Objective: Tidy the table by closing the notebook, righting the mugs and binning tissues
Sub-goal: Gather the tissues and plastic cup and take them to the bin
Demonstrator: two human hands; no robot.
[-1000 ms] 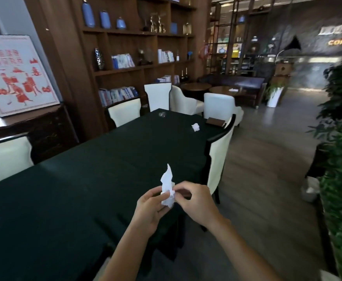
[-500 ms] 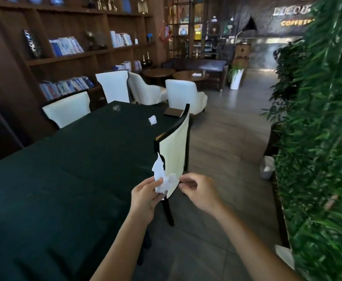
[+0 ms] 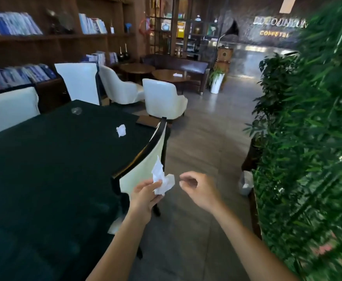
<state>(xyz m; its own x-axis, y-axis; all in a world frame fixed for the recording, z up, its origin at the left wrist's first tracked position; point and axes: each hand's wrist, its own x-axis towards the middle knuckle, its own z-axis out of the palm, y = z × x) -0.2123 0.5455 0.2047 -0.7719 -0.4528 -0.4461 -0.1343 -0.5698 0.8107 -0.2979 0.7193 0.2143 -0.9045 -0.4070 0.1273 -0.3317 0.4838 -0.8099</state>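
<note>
Tissue (image 3: 162, 178) pinched in left hand (image 3: 145, 194), past table edge (image 3: 113, 177); bin (image 3: 245, 183) prob. right.

I count two tissues: one crumpled tissue (image 3: 162, 180) pinched in my left hand (image 3: 144, 197) at six o'clock, and a second tissue (image 3: 121, 130) lying on the desk (image 3: 50, 165) at eleven. One notebook (image 3: 146, 121) sits shut at the desk's far corner. Two hands show, my right hand (image 3: 199, 189) holding nothing. Five white chairs (image 3: 162, 98) stand around, and one bin (image 3: 245, 183) at three o'clock.

Left hand (image 3: 145, 196) pinches crumpled tissue (image 3: 162, 180) (right hand (image 3: 199, 190) empty).
</note>
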